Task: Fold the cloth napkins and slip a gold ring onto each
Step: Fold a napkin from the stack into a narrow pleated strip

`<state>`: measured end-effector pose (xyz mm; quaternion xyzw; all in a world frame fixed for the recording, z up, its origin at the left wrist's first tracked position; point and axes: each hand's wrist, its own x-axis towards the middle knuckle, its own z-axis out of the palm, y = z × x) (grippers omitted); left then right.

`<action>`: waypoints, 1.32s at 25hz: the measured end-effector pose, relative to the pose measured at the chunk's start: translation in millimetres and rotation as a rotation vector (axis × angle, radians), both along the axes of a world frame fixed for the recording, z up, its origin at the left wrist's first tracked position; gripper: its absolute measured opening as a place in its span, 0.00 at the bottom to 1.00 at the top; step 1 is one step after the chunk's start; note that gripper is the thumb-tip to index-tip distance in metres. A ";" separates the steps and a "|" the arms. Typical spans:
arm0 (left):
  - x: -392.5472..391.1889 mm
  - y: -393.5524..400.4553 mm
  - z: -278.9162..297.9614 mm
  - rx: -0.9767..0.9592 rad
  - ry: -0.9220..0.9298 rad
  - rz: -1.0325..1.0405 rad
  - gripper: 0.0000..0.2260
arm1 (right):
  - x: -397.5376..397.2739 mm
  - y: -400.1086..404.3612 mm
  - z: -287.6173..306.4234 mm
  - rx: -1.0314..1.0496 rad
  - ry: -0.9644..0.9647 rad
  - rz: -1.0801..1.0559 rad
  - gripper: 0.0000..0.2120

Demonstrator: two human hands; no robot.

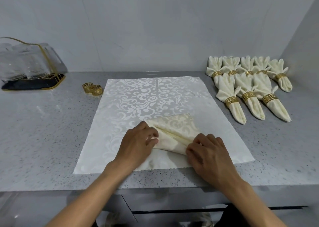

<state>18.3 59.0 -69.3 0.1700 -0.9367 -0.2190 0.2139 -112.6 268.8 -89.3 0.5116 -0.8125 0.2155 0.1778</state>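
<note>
Both sets of fingers (153, 137) are pinching the napkin (174, 133), left hand (138, 140) on one end, right hand (207, 150) on the other, near the worktop's (43, 131) front edge. Looks soft, light and slippery, so I'd grip the creases. Spare rings (92, 88) sit back-left.

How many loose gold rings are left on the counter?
2. Both sit together, touching, on the counter left of the flat napkin's far corner: one ring farther back, the other ring just right of it. None seem hidden.
</note>
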 end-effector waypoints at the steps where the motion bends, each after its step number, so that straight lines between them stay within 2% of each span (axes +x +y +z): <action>1: -1.4 1.8 -0.9 -0.137 -0.005 0.004 0.02 | -0.3 0.0 0.7 0.036 0.058 -0.007 0.07; 3: -5.1 7.3 -1.7 -0.293 -0.043 0.031 0.06 | 1.1 -1.0 6.7 0.129 0.196 -0.024 0.07; 5: -6.7 9.7 3.1 -0.281 -0.115 0.045 0.12 | 10.0 -3.9 16.0 0.163 0.295 -0.036 0.10; 6: -7.8 7.3 6.6 -0.275 -0.157 0.039 0.14 | 20.3 -6.5 20.9 0.161 0.281 -0.052 0.10; 9: -14.4 -7.3 21.8 -0.214 -0.337 -0.099 0.11 | 82.8 -28.4 27.1 0.167 0.045 -0.156 0.12; 12: -19.9 -14.3 39.9 -0.037 -0.502 -0.220 0.09 | 136.7 -61.9 27.7 0.233 -0.227 -0.014 0.12; 15: -12.0 -3.9 42.5 0.141 -0.457 -0.246 0.18 | 126.3 -62.6 27.7 -0.067 -0.263 0.220 0.06; 17: 3.0 6.6 28.2 0.168 -0.389 -0.210 0.17 | 90.5 -26.9 25.4 -0.087 -0.199 0.349 0.04; 19: 18.4 17.3 4.0 -0.027 -0.273 -0.138 0.16 | 53.3 10.2 24.4 0.100 -0.080 0.366 0.14; 21: 27.4 24.5 -14.7 -0.185 -0.158 -0.093 0.20 | 36.0 28.7 19.6 0.323 0.045 0.352 0.23; 23: 27.8 26.3 -21.5 -0.227 -0.127 -0.087 0.23 | 36.5 29.2 11.7 0.368 0.093 0.360 0.23; 25: 26.2 25.4 -17.9 -0.177 -0.144 -0.107 0.23 | 38.5 24.6 12.1 0.271 0.034 0.381 0.16; 27: 26.7 23.1 -8.3 -0.068 -0.153 -0.149 0.20 | 39.0 17.8 16.5 0.170 -0.108 0.392 0.07; 28: 28.0 21.3 -2.4 0.011 -0.150 -0.177 0.18 | 39.3 13.0 18.7 0.129 -0.206 0.372 0.07; 30: 32.8 17.8 8.6 0.160 -0.159 -0.228 0.19 | 38.7 0.0 22.0 0.059 -0.404 0.248 0.14; 33: 40.0 14.4 10.2 0.168 -0.159 -0.241 0.13 | 35.7 -23.7 25.9 0.025 -0.528 0.040 0.12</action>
